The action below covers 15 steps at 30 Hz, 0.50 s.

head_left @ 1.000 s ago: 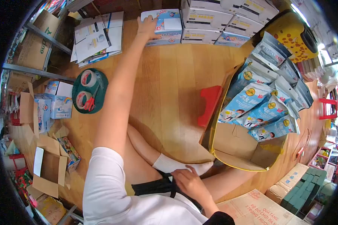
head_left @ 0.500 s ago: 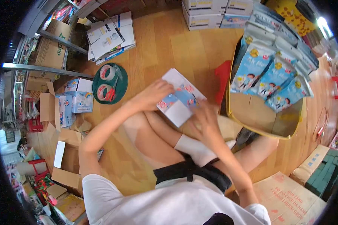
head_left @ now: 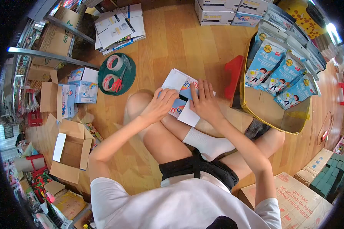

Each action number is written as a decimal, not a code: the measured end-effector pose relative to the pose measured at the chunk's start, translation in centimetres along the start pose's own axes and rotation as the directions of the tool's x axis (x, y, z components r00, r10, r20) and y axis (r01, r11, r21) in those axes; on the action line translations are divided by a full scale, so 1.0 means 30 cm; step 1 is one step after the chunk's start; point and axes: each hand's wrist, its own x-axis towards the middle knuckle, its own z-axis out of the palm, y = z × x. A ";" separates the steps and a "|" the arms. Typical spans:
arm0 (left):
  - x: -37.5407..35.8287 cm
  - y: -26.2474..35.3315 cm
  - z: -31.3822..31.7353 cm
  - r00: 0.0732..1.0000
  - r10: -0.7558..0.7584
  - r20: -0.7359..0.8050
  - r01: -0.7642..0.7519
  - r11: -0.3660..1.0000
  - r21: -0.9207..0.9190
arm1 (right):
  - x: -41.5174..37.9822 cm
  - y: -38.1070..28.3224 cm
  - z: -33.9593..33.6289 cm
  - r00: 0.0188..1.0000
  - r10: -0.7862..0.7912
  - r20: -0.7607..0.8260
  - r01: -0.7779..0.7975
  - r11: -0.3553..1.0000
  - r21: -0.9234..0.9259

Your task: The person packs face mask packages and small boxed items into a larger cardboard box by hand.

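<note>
Fingers of my left hand (head_left: pixel 159 107) and right hand (head_left: pixel 204 103) now clasp the blue-and-white box (head_left: pixel 179 95), brought from the far stack down onto my knees, ready for handling.

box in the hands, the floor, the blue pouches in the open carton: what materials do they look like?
Box under the left hand and right hand: thin printed paperboard, lightly glossy, with creased flaps. Floor: wood or wood-look laminate, with plank seams, grain and a soft sheen. Pouches: glossy plastic film, likely; glare and wrinkles show. Carton: matte brown corrugated cardboard.
</note>
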 end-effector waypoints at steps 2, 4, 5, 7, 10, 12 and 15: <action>-0.025 -0.003 0.023 1.000 -0.007 -0.019 0.007 1.000 0.012 | 0.018 0.013 0.005 1.000 -0.027 -0.016 0.027 1.000 -0.005; -0.045 0.001 0.032 0.997 -0.026 -0.067 0.027 0.999 0.019 | 0.037 0.026 -0.002 0.999 -0.023 -0.024 0.024 0.999 0.036; -0.056 0.004 0.034 0.995 -0.033 -0.091 0.035 0.999 0.021 | 0.044 0.034 -0.006 1.000 -0.003 -0.025 0.005 0.997 0.080; -0.077 0.004 0.028 0.988 -0.023 -0.153 0.032 0.998 0.056 | 0.090 0.050 -0.080 0.967 0.158 0.202 -0.201 0.956 0.216; -0.127 0.005 0.024 0.974 0.023 -0.225 -0.018 1.000 0.025 | 0.161 0.079 -0.228 0.746 0.355 0.563 -0.594 0.737 0.323; -0.180 0.007 0.014 0.981 0.063 -0.185 -0.064 0.998 0.001 | 0.132 0.126 -0.207 0.805 0.437 0.402 -0.590 0.659 0.466; -0.264 0.058 -0.017 0.996 0.064 -0.063 -0.068 0.995 -0.068 | 0.123 0.145 -0.126 0.890 0.455 0.010 -0.424 0.822 0.379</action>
